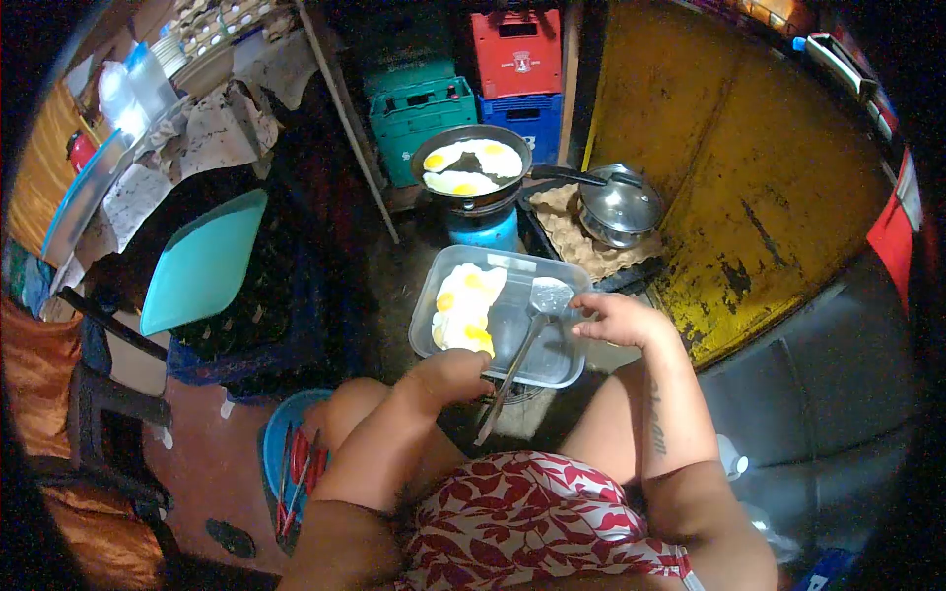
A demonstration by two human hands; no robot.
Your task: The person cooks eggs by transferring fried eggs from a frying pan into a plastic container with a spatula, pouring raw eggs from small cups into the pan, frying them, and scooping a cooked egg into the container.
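Note:
A clear plastic container (425, 317) in front of me has several fried eggs (463, 305) along its left side. A metal spatula (525, 350) leans in it, its slotted head inside and its handle crossing the near rim. My left hand (451, 378) is bent at the near left rim and closed on the container, with most of its fingers hidden from view. Beside the right rim, near the spatula's head, my right hand (621, 321) has its fingers apart and holds nothing.
Beyond the container, a frying pan (473, 184) with several eggs sits over a blue burner (483, 229). To its right is a lidded pot (621, 205) on cardboard. Crates (422, 116) stand behind. A blue basin (286, 433) with red-handled tools is at left.

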